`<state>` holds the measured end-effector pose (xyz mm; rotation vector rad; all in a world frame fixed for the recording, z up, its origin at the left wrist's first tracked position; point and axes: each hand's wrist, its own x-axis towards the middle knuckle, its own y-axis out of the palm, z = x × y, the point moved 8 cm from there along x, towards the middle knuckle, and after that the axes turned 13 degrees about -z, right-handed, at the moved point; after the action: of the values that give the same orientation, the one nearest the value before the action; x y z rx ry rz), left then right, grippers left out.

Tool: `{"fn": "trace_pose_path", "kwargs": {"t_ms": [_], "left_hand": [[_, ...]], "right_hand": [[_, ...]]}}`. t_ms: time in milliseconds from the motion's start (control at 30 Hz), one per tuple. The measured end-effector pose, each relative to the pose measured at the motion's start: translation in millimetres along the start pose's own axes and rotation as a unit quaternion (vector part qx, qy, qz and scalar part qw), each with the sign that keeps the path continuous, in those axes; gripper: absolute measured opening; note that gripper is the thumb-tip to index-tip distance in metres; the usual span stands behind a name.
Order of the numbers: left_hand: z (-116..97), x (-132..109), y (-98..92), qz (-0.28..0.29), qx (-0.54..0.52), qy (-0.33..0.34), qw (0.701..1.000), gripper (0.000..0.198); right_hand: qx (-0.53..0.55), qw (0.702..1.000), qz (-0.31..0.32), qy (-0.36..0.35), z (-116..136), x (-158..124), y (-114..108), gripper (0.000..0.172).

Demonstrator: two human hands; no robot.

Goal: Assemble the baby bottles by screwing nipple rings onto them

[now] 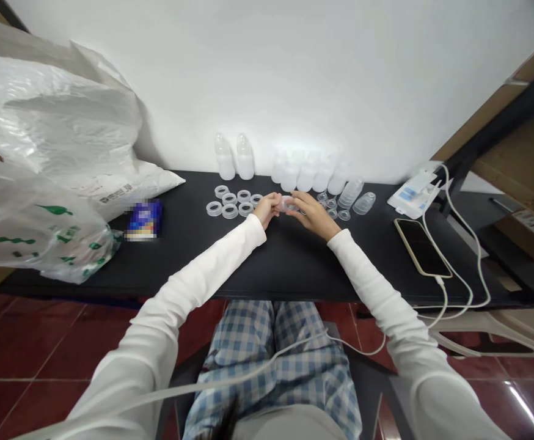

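Note:
My left hand (267, 209) grips a small translucent bottle collar ring (288, 205) above the black table. From the other side, the thumb and fingers of my right hand (311, 214) close on the same ring; the fingers partly hide it, and whether a teat sits in it I cannot make out. Several loose collar rings (230, 211) lie just left of my left hand. Clear silicone teats (332, 213) lie to the right of my right hand. Behind my hands stand several open white bottles (307, 173) in a row against the wall.
Two capped baby bottles (245, 157) stand at the back. Clear dome caps, some stacked (351, 193) and one lone cap (365, 203), lie right of the bottles. Plastic bags (51, 122) and a blue packet (144, 220) are at left. A phone (423, 247) with a white cable lies at right.

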<state>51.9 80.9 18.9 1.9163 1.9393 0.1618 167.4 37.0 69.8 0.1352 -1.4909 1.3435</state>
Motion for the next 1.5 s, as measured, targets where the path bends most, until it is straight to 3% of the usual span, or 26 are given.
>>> {"fn": "trace_pose_path", "kwargs": {"t_ms": [133,233,300,367,500,600,700,833,1000,1167,1233,1300,1367,1500], "left_hand": [[0,6,-3.4,-0.002,0.002,0.008,1.000,0.033],[-4,11,-9.5,-0.021,0.000,0.073,0.997,0.032],[-8,12,-11.6,-0.031,0.004,0.134,0.990,0.030],[-12,7,-6.3,-0.005,0.020,0.197,0.980,0.035],[-21,-11,5.1,0.041,0.081,0.313,0.945,0.049],[-29,-18,3.4,0.032,0.122,0.363,0.923,0.054],[-37,-17,-0.3,0.024,0.127,0.377,0.917,0.055],[-35,-3,-4.4,-0.003,0.101,0.327,0.940,0.054],[-25,5,-0.8,-0.020,0.125,0.244,0.961,0.051],[-41,1,-17.5,-0.119,0.195,0.291,0.929,0.048],[-44,5,-32.4,-0.164,0.201,0.279,0.925,0.050],[-46,7,-42.4,-0.181,0.193,0.288,0.921,0.053],[-45,8,-44.0,-0.166,0.161,0.314,0.921,0.054],[-22,17,-35.9,-0.114,0.102,0.273,0.950,0.064]], "right_hand": [[0.005,0.999,0.010,-0.052,10,-2,-3,0.036],[0.007,0.999,-0.029,-0.027,15,0,-9,0.031],[0.000,0.997,-0.074,0.029,10,2,-13,0.043],[-0.010,0.988,-0.111,0.103,0,1,-15,0.052],[0.030,0.952,-0.144,0.270,-23,-7,-12,0.045],[0.110,0.934,-0.120,0.319,-26,-11,1,0.046],[0.121,0.953,-0.095,0.261,-21,-6,6,0.049],[0.005,0.997,-0.041,0.072,-10,0,1,0.033],[-0.074,0.994,0.025,-0.083,8,-1,-5,0.034],[-0.111,0.979,0.020,-0.169,21,-8,-9,0.029],[-0.147,0.977,-0.020,-0.153,11,-11,-19,0.030],[-0.196,0.972,-0.106,-0.074,-11,-11,-43,0.029],[-0.247,0.948,-0.197,0.043,-35,-14,-75,0.024],[-0.320,0.881,-0.305,0.172,-57,-22,-135,0.045]]}}
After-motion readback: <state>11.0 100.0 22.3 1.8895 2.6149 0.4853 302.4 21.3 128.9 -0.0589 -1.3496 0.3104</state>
